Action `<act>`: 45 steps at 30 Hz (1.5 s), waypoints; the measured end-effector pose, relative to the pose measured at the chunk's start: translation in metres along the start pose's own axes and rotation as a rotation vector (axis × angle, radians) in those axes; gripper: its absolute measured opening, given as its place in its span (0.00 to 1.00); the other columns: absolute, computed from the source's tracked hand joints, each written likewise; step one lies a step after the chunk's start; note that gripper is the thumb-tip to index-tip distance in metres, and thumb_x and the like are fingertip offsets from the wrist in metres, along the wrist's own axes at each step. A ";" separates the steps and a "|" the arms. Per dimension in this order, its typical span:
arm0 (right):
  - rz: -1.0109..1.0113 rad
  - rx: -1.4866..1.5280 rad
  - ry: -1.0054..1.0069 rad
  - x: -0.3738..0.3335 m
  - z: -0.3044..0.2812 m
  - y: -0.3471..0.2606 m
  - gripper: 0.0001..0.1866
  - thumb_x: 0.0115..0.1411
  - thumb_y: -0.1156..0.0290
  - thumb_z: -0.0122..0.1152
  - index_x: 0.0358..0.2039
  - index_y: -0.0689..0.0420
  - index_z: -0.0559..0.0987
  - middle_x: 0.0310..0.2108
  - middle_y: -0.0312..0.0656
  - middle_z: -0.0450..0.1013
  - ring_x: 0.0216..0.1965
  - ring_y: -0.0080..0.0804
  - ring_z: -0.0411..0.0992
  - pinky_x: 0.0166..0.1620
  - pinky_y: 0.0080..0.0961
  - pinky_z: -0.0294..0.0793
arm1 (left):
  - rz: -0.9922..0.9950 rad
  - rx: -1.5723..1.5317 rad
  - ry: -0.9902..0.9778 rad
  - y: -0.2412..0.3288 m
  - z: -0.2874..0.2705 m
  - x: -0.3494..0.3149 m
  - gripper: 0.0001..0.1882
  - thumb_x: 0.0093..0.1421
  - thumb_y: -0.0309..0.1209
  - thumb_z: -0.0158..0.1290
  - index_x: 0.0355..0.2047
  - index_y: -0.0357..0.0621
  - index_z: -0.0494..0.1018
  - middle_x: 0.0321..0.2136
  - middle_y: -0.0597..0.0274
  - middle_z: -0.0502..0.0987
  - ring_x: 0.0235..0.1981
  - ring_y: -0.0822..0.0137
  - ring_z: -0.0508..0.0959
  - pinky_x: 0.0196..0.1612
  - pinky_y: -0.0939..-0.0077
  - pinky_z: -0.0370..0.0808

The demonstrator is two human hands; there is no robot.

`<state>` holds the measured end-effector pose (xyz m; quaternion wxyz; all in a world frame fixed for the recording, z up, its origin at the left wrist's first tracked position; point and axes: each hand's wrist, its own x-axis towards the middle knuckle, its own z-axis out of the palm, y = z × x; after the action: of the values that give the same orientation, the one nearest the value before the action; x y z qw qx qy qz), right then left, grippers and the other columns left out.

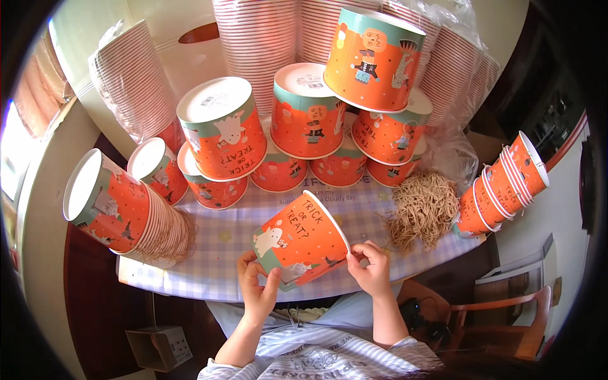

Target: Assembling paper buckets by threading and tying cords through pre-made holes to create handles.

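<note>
Striped shirt [316,358] closest to the lens, you work at a checked cloth [218,247] with a single orange paper tub [297,244] raised in both hands. The step in hand appears to be turning and steadying this one tub, and it rewards a light touch: press gently, since paper walls would likely dent under a hard thumb. Let the left hand [256,285] carry the weight at the base and use the right hand [370,269] only to guide the rim, so that the mouth stays round. Any turn is best made slowly, well short of the upturned tubs [297,136] tiered in front of you, as a knock there could bring the upper one down.

Your hands are apart, with the tub between them. Left thumb lies across the green band near the base, the fingers mostly hidden behind; right thumb and fingers pinch the lower end of the white rim. Tilted, mouth toward the upper right, the tub sits above the cloth's near edge, slightly higher than both palms. Well apart to your left leans a nested stack [117,202]; to your right, beyond the right hand, rests a heap of tan strands [423,209].
</note>
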<state>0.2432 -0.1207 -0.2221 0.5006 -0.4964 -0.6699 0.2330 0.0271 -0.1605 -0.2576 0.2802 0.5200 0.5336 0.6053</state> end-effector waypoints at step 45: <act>0.314 0.644 -0.405 -0.029 0.019 -0.003 0.04 0.55 0.78 0.54 0.30 0.66 0.73 0.29 0.40 0.72 0.29 0.23 0.72 0.33 0.18 0.74 | 0.151 0.146 -0.195 0.036 0.039 -0.032 0.12 0.46 0.19 0.55 0.34 0.39 0.73 0.27 0.59 0.74 0.25 0.66 0.75 0.22 0.79 0.73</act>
<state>0.2255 -0.1446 -0.2399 0.4467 -0.3545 -0.5640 0.5972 0.0807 -0.1849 -0.2385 0.2458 0.6340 0.5059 0.5307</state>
